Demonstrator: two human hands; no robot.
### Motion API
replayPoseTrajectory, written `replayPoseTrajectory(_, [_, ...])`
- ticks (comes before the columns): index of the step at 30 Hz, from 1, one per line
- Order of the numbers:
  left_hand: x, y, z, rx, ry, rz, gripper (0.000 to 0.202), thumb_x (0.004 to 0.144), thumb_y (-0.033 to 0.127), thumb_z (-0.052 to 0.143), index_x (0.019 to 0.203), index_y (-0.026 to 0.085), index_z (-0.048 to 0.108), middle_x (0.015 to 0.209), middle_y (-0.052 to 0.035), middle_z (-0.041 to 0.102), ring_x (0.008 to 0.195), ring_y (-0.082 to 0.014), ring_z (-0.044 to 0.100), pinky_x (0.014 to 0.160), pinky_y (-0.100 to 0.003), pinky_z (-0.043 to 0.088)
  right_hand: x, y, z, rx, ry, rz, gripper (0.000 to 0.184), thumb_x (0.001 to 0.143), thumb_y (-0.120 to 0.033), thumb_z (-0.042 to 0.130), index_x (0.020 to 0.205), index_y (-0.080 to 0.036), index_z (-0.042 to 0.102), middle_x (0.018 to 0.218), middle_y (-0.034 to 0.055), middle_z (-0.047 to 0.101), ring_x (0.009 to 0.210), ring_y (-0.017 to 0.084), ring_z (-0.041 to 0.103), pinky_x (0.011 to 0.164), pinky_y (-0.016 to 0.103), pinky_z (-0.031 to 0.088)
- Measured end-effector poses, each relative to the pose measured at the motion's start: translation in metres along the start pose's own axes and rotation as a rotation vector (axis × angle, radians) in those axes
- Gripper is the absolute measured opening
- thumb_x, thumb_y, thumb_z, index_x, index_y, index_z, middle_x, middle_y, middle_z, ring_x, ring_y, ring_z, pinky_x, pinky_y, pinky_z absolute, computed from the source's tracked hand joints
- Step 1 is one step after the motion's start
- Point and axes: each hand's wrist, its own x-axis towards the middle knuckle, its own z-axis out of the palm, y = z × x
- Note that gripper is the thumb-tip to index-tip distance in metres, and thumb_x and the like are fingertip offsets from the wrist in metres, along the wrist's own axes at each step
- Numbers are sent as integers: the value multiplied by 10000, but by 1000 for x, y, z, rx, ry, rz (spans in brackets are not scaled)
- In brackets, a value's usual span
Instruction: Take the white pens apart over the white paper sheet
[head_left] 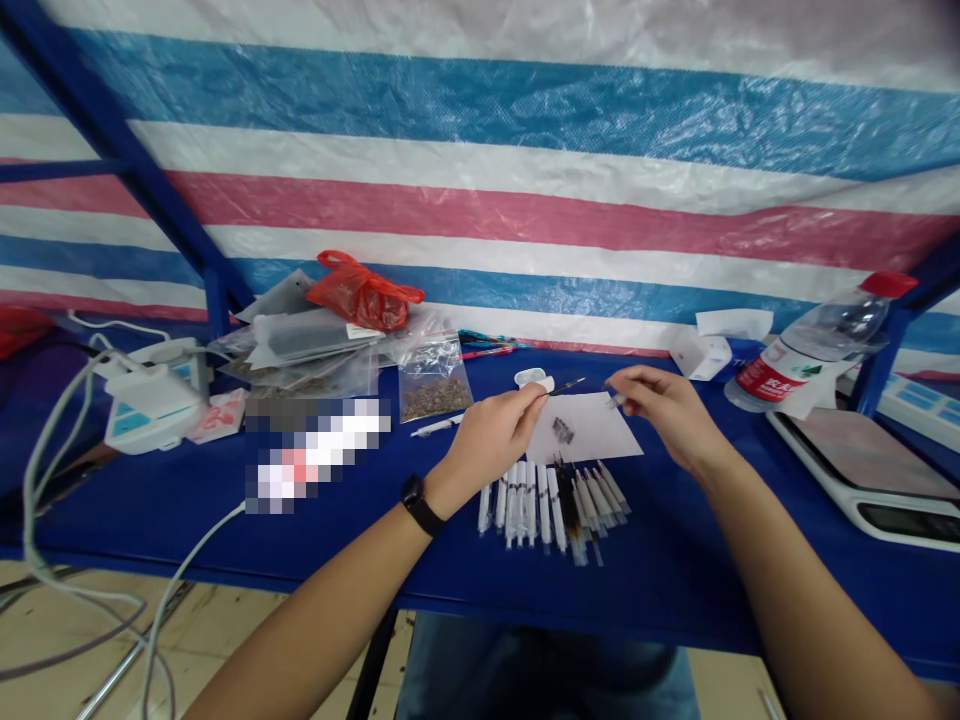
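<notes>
My left hand (491, 440), with a black band on its wrist, pinches a thin dark pointed rod (566, 385), whose kind I cannot make out. Its tip points right, over a white sheet of paper (611, 430). Past the paper's right side, my right hand (664, 412) is closed on a small translucent piece (613, 398), too small to name. A little heap of dark bits (562, 431) lies on the paper. Nearer me are several white pens (529, 505) in a row, beside slim tubes with clear ends (596, 498). A small white oval case (531, 378) sits behind my left fingers.
Left stand a bag of brown grains (435, 398), stacked plastic bags (315, 345), a red bag (367, 295), and a white plug with cables (150, 380). A bottle (802, 350) and a scale (877, 450) are at right. A striped sheet (525, 220) hangs behind.
</notes>
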Motion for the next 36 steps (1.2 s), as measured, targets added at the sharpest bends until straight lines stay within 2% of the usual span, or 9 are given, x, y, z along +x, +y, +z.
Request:
replayPoseTrajectory(5, [1,-2,-2,16,57,-22,307,1074,341,343,1087,203,617,651,22,592,569,-148,581,543,-235,294,1,5,-4,-494,-344,-13,249,713,-433,689,717,-191,748,674,36,688,623,179,571,600,309,411])
replayPoseTrajectory(9, [2,-2,-1,12,49,-28,295,1071,327,352,1101,197,615,628,31,567,537,-143,555,535,-237,289,0,10,2,-637,-444,-36,235,758,-397,627,757,-207,765,765,47,748,676,203,618,656,330,431])
replayPoseTrajectory(11, [3,-2,-1,9,42,-29,292,1069,326,357,1104,197,617,616,36,555,526,-140,543,538,-238,290,1,12,2,-628,-433,-42,256,770,-419,621,782,-211,771,796,51,762,697,212,631,672,339,438])
replayPoseTrajectory(14, [3,-1,-2,13,32,-31,290,1068,329,360,1093,199,618,602,41,537,522,-139,532,543,-237,285,2,13,-1,-553,-328,-59,322,777,-500,642,820,-208,769,768,52,745,669,204,605,643,338,425])
replayPoseTrajectory(17, [2,-1,-2,9,25,-34,284,1064,326,357,1089,205,613,586,46,514,519,-139,520,541,-237,270,1,10,-1,-361,-222,-54,398,737,-580,711,829,-197,765,737,47,706,639,175,553,604,319,407])
replayPoseTrajectory(21, [1,1,-1,-58,-22,-36,254,1052,333,381,1100,208,597,549,66,459,483,-134,477,532,-237,258,-5,1,13,-24,-141,-12,460,629,-619,822,817,-203,766,714,17,632,621,136,492,595,304,402])
replayPoseTrajectory(25, [0,4,2,-130,-69,-45,230,1040,346,396,1081,211,578,529,80,418,462,-130,449,534,-238,256,-14,-3,32,168,-98,48,483,546,-630,876,753,-215,742,656,-16,571,582,113,452,583,298,386])
replayPoseTrajectory(31, [0,6,3,-174,-101,-46,241,1035,359,368,1054,212,558,517,90,377,447,-124,431,529,-239,257,-18,2,41,198,-65,48,452,566,-617,862,733,-227,706,638,-23,546,585,122,440,586,307,388])
replayPoseTrajectory(36, [1,7,4,-173,-101,-27,255,1034,359,369,1073,208,571,512,90,380,456,-127,444,537,-238,273,-19,3,43,201,-50,42,409,594,-577,849,782,-238,719,717,0,611,600,127,444,597,315,401])
